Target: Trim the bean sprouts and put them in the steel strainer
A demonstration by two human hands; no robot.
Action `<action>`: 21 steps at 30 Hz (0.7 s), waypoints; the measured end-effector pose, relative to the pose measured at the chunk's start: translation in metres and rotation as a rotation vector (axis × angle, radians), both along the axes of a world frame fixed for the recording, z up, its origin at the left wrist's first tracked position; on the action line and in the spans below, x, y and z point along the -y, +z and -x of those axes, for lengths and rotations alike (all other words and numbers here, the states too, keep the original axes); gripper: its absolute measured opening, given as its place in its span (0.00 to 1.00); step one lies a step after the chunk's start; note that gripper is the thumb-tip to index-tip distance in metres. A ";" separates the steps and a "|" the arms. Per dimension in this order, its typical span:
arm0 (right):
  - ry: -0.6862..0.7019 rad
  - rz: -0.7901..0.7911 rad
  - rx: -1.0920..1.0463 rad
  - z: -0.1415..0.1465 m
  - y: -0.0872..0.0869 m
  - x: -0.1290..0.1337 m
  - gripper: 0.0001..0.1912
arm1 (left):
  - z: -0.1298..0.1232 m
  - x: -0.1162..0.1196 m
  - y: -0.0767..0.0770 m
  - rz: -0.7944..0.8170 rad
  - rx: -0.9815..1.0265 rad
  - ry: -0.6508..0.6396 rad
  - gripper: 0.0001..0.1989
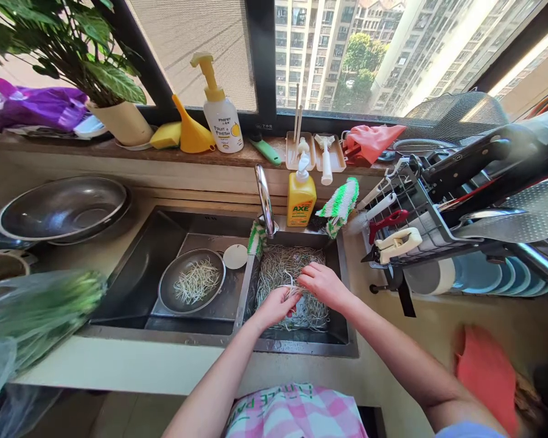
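Over the right sink basin (342, 304), my left hand (278, 305) is closed on thin white bean sprouts. My right hand (322, 283) comes from the other side, its fingers pinched on the sprouts between the two hands. Beneath both hands, a tangled mass of bean sprouts (274, 267) fills the basin, with some water showing. A round metal pan (165, 298) sits in the left basin with a heap of pale sprouts (196, 281) in it. Beside that pan lies a small white round dish or lid (235, 257).
Behind the basins rises the faucet (265, 201), with a yellow AXE soap bottle (301, 201) next to it. A dish rack (433, 213) with knives and utensils stands right. A wok (64, 210) and bagged greens (50, 310) are left. A potted plant (119, 121) stands on the sill.
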State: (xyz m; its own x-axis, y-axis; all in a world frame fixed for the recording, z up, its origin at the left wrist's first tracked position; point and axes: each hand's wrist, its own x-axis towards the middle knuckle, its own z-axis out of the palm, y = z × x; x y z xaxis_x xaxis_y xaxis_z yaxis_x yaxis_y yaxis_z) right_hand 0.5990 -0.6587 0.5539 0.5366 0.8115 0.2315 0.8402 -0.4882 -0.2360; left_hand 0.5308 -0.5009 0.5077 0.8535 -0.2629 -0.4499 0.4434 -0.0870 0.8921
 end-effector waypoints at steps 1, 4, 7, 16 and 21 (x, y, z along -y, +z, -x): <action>0.004 0.007 0.014 0.000 -0.001 0.000 0.12 | 0.000 0.000 0.000 0.003 -0.010 0.003 0.15; -0.001 0.020 0.029 0.000 -0.001 0.002 0.12 | 0.001 0.000 -0.001 0.014 -0.042 0.026 0.16; 0.007 0.052 0.010 0.001 -0.002 0.003 0.12 | 0.001 0.001 -0.004 0.013 -0.044 0.024 0.17; -0.446 -0.503 -0.667 0.004 -0.028 -0.004 0.06 | 0.000 0.002 -0.002 0.040 -0.041 -0.003 0.19; -0.572 -0.881 -1.287 -0.009 -0.026 0.012 0.12 | 0.000 -0.008 0.009 0.122 -0.102 -0.011 0.19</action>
State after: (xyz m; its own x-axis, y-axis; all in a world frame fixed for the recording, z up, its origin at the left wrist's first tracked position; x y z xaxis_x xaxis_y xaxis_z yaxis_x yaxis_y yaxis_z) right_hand 0.6079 -0.6703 0.5282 0.8904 0.3245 -0.3192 -0.3395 0.0065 -0.9406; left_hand 0.5304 -0.4924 0.5169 0.8020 -0.3295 -0.4982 0.5318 0.0139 0.8468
